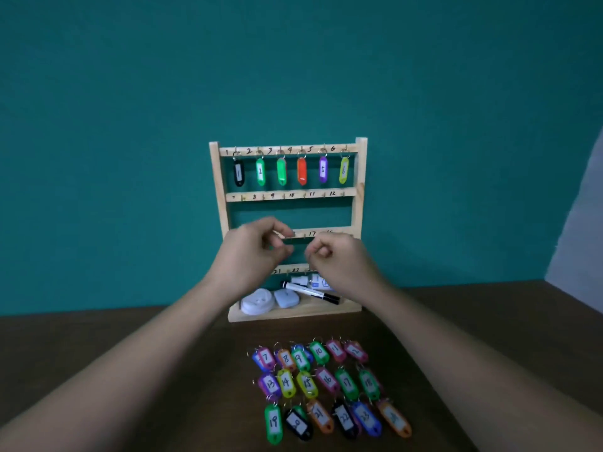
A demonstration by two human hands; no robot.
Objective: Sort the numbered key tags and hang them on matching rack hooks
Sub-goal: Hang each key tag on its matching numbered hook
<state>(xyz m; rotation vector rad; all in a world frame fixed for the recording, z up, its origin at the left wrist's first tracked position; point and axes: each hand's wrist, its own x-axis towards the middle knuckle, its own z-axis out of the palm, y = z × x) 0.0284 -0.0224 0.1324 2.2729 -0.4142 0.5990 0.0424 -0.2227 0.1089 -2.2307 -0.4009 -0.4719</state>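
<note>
Our left hand is raised on the left, in front of the third bar of the rack. Its fingers are curled and the thumb is close to the forefinger. Blur keeps us from telling whether it pinches anything.

The wooden rack stands upright on the brown table against the teal wall. Hooks 1 to 6 on its top bar each carry a tag. From left to right we see a black tag, a green tag, a second green tag, a red tag, a purple tag and a yellow tag. The bar below is marked 7 to 12 and its hooks are bare.

On the rack's base shelf lie a white coil, a small white box and a marker resting at a slant.

Our right hand hovers just right of the left hand, apart from it and at about the same height. Its fingers are folded toward the palm with the thumb against the forefinger, and we cannot tell if it holds anything.

The loose key tags lie on the table in front of the rack, between our forearms. They form three rows: 7 to 12 farthest from us, 13 to 18 in the middle, and the nearest row starting at 19.
</note>
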